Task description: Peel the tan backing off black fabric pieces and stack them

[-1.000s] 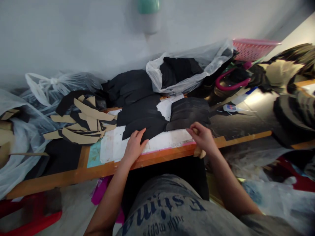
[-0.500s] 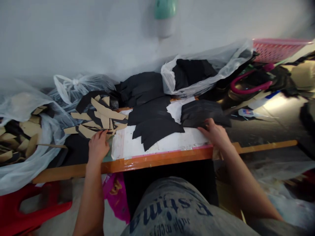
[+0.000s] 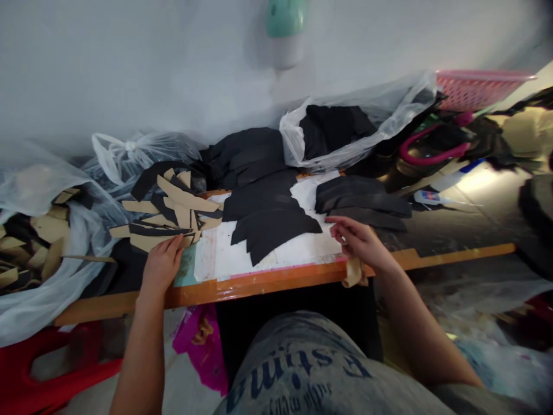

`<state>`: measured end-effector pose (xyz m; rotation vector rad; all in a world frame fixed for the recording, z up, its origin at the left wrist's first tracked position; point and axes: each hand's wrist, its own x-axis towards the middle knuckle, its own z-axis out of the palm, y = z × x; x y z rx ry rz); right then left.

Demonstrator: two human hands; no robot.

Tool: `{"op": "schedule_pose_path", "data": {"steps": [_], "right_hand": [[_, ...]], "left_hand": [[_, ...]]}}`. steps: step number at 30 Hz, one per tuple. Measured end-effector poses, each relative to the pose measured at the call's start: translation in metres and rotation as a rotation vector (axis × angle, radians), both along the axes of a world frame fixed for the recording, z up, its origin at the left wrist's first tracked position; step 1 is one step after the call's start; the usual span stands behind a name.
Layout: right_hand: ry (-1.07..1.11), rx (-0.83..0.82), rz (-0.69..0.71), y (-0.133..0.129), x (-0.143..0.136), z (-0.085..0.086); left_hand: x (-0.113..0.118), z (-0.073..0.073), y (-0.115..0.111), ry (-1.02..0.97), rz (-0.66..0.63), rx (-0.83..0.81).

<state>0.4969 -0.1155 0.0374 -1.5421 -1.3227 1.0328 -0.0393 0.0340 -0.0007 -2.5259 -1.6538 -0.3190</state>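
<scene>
My left hand (image 3: 163, 262) is at the front of a loose pile of tan-and-black strips (image 3: 184, 210), its fingers closed on the end of a tan strip (image 3: 144, 242). My right hand (image 3: 360, 242) hovers above the table's front edge, fingers apart with the index finger stretched out, and holds nothing that I can see. Just beyond it, curved black strips (image 3: 356, 199) lie overlapping, the nearest one (image 3: 374, 219) offset toward me. Between my hands, a row of overlapping black pieces (image 3: 276, 222) rests on a white sheet (image 3: 298, 251).
An open plastic bag of black pieces (image 3: 337, 129) lies at the back. To the left is a plastic bag of tan offcuts (image 3: 47, 236). A curled tan piece (image 3: 354, 272) hangs at the orange-taped table edge (image 3: 276, 280). A pink basket (image 3: 479, 91) stands back right.
My right hand has drawn back left and down from the black strips, which now lie more spread out. My left hand has shifted slightly left and down along the strip pile.
</scene>
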Motion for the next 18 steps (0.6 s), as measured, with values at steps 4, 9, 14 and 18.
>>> {"op": "schedule_pose_path", "data": {"steps": [4,9,14,18], "right_hand": [[-0.422,0.017,-0.008,0.024,-0.035,-0.006],[-0.915,-0.196,0.001,0.043,-0.055,-0.008],[-0.997,-0.275,0.107,0.018,-0.058,-0.002],[-0.738,-0.115,0.080,0.003,-0.071,0.003]], "left_hand": [[0.007,-0.001,-0.004,-0.068,-0.061,0.084],[0.031,0.002,-0.016,-0.191,-0.071,0.105],[0.056,0.011,-0.028,-0.386,-0.083,0.125],[0.095,0.033,-0.048,-0.561,-0.159,0.128]]}}
